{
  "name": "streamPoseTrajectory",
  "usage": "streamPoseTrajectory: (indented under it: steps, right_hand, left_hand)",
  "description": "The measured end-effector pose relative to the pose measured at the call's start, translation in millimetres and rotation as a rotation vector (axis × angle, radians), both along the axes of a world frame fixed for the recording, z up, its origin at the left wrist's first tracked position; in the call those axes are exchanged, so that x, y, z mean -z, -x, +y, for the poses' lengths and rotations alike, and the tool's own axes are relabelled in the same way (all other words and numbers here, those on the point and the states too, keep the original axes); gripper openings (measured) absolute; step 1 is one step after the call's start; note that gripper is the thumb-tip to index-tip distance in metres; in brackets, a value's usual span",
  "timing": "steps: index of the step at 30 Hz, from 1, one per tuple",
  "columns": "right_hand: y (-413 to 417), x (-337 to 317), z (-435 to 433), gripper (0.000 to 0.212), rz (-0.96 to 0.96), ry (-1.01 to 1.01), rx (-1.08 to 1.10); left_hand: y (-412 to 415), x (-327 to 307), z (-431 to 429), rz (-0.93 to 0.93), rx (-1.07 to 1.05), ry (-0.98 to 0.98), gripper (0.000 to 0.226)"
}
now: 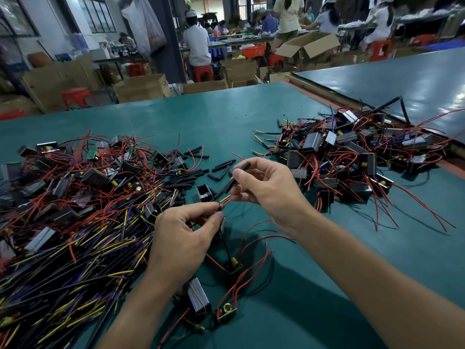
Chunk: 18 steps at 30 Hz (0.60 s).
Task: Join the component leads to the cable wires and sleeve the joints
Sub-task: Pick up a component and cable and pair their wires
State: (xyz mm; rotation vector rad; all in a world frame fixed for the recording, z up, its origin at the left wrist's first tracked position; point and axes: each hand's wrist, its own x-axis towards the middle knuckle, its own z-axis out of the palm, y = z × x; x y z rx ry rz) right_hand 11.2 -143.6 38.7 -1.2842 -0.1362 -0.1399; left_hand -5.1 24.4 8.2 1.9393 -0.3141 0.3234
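Black sleeve (244, 167) above table middle, tilted, pinched between thumb and fingers of right hand (266, 190). Red and yellow wire ends (225, 199) just below, pinched by left hand (183, 235). Cable pile (75, 222) left, component pile (352, 157) right.

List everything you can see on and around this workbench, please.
Green table mat: one, green, foreground.
Tangled cable pile: one, black, yellow, blue, red, left.
Heap of boxy components: one, black with red leads, right.
Loose sleeve tubes: many, black, centre.
Small circuit boards: two, yellow parts, near foreground.
Cardboard boxes: several, brown, behind table.
Plastic stools: several, red, background.
Other people: several, pale tops, background.
Held sleeve tube: one, black, centre.
Wire ends: red, yellow, below held tube.
Left hand: one, pinches wire ends.
Right hand: one, fingers grip held sleeve tube.
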Motion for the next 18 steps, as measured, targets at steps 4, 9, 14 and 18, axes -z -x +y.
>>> streamPoseTrajectory:
  steps: [4,9,14,18]
  right_hand:
    - [2.3,1.6,3.4,0.012,0.008,0.033,-0.048]
    - [1.6,1.2,4.1,0.012,-0.006,0.025,-0.017]
    - [0.7,1.1,0.9,0.012,0.004,0.008,-0.009]
    - [1.6,4.1,4.8,0.011,0.010,0.017,-0.064]
  left_hand:
    - [2.1,-0.4,0.9,-0.008,-0.008,0.005,0.020]
    - [2.2,-1.5,0.8,-0.012,-0.014,0.005,0.019]
    - [2.3,-1.8,0.0,-0.001,-0.006,0.008,0.016]
    - [0.9,-1.0,-0.2,-0.011,-0.014,0.005,0.020]
